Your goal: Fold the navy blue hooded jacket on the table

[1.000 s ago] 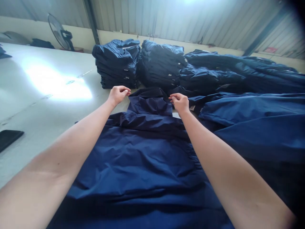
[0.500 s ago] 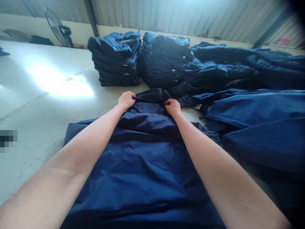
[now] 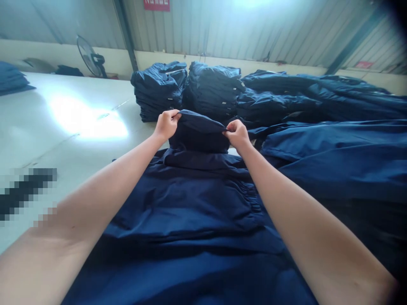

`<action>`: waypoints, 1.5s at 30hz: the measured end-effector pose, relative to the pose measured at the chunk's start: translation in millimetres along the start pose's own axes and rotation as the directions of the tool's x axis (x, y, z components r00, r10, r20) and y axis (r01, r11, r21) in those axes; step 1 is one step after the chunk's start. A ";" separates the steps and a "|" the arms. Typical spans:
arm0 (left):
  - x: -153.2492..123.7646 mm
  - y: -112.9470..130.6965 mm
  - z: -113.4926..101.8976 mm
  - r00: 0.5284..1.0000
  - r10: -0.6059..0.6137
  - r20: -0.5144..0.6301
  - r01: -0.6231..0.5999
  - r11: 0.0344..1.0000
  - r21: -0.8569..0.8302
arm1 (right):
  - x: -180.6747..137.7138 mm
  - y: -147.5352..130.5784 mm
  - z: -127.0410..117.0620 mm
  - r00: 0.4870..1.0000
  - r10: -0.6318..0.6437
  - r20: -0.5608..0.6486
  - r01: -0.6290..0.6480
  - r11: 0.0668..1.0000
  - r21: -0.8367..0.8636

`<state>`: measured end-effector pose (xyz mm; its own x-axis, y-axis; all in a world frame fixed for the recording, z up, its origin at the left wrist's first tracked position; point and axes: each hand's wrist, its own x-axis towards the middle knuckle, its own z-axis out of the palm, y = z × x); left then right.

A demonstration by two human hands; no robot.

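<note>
A navy jacket [image 3: 187, 203] lies spread out in front of me, with a band of elastic gathers on its right side. Its far end, a collar-like flap [image 3: 202, 131], is lifted and stretched between my hands. My left hand [image 3: 167, 126] pinches the flap's upper left corner between thumb and fingers. At the other corner, slightly lower, my right hand [image 3: 238, 134] pinches the same edge. The flap's lower part hangs behind the folded cloth of the jacket.
Tall stacks of folded navy garments [image 3: 159, 89] stand behind my hands. More blue garments [image 3: 333, 144] are heaped along the right. The pale table [image 3: 101, 148] stretches left, with a small pile [image 3: 11, 78] and a fan [image 3: 90, 57] beyond.
Both hands have raised the flap off the jacket and pulled its edge taut, moving slightly apart. The camera view has shifted, so the jacket's elastic gathers now show on the right.
</note>
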<state>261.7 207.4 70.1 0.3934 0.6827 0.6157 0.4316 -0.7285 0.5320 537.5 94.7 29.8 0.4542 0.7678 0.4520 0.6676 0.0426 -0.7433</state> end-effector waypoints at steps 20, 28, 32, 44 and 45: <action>-162.8 114.0 -89.3 0.719 0.378 0.583 -0.426 0.903 -0.060 | -171.4 -52.5 -106.4 0.827 -0.204 0.525 0.417 0.848 -0.327; -206.6 101.3 -92.4 0.810 0.177 0.558 -0.047 0.970 -0.239 | -209.8 -67.3 -79.4 0.917 -0.270 0.294 0.301 0.951 -0.066; -203.7 73.1 -76.5 0.942 -0.267 0.205 0.298 0.944 -0.138 | -225.2 -58.8 -54.9 0.916 -0.160 0.368 0.214 0.970 -0.111; -216.1 32.5 -56.9 0.771 -0.458 0.442 0.620 0.699 -0.357 | -233.3 -39.8 -50.5 0.976 -0.032 0.214 0.053 0.994 -0.094; -215.4 32.7 -62.4 0.756 -0.461 0.465 0.644 0.649 -0.405 | -229.9 -41.5 -55.2 0.977 -0.047 0.208 0.058 0.997 -0.050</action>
<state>140.5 33.0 -8.9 0.4756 0.8783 -0.0498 0.2048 -0.0555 0.9772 438.0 -118.9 -16.0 0.2896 0.8813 0.3734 0.7216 0.0552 -0.6901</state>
